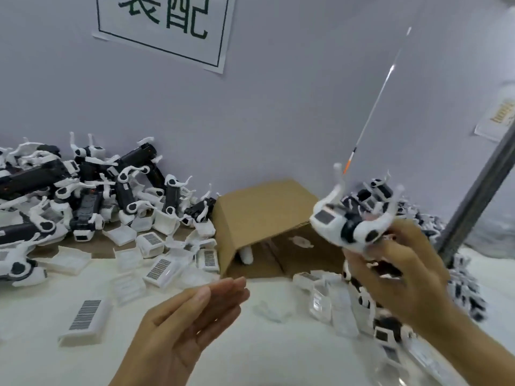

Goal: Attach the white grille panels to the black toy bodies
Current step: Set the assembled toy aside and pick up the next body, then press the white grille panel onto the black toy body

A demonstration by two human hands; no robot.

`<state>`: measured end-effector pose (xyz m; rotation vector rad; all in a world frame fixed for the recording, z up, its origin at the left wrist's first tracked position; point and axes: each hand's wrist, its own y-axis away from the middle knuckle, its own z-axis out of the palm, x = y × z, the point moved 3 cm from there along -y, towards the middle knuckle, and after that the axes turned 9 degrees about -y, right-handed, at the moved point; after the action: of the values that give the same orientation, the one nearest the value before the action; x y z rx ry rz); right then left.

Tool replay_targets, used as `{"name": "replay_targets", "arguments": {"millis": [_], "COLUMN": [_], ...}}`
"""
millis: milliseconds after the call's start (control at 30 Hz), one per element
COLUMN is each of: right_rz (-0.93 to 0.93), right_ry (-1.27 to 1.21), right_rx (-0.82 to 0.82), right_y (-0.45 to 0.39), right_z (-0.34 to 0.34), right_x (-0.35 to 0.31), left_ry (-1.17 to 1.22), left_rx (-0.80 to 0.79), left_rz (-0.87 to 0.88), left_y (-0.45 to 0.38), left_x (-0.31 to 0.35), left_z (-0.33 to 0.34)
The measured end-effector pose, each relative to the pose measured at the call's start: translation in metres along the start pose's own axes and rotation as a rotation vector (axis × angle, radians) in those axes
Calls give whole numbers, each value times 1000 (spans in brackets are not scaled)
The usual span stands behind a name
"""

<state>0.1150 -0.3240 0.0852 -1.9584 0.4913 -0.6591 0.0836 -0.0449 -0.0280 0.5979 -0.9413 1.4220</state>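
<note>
My right hand (401, 277) grips a black toy body (352, 227) with white legs and a white grille panel on its end, lifted above the table at the right. My left hand (186, 327) hovers over the table's middle with straight fingers, palm turned right, holding nothing. Several loose white grille panels lie on the table, one at the near left (85, 320), more further back (160, 270). A heap of black toy bodies (83, 196) with white legs fills the far left.
An open cardboard box (267, 218) lies on its side against the wall in the middle. Another pile of toys (462, 277) sits at the right behind my right hand. A grey post (479, 199) slants up at the right. The table top (250, 352) is white.
</note>
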Motion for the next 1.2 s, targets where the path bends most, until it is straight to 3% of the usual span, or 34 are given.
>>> {"name": "replay_targets", "arguments": {"millis": [33,100,167,200,267,367,467,633,833,900,1000,1100,1200], "right_rz": [75,478,945,1053,1113,1083,1032,1079,890,889,907,954,965], "right_ry": [141,382,529,541,354,-37,-277,-702,-601,-652,-721,-771,-776], "right_rx": [3,-115,-497,-695,-946,-1120,-1030,-696,-521,-465,-444,-444,-452], "right_y": [-9,-27,-22,-13,11,37,45,48,56,57,58,60,62], "right_z": [-11,-26,-28,-22,3,64,127,204,227,226,228,229,230], "right_x": [27,82,117,118,101,40,-30,-136,-161,-157,-155,-153,-152], "left_ry": [22,87,123,133,136,101,-54,-692,-897,-1160,-1676,-1787,-1816], "left_rx": [17,19,26,42,61,143,318,640,1248,1229,1035,925,1002], "left_rz": [-5,-17,-44,-62,-79,-110,-129,9,352,220,-169,-262,-252], "left_y": [-1,-4,-6,-8,-11,-16,-15,-5,12,7,-6,-16,-15], "left_x": [-1,-3,-5,-6,-6,-5,-1,21,68,74,65,56,50], "left_z": [-1,-1,-1,-2,-6,-13,-26,-76,-146,-166,-188,-192,-193]}}
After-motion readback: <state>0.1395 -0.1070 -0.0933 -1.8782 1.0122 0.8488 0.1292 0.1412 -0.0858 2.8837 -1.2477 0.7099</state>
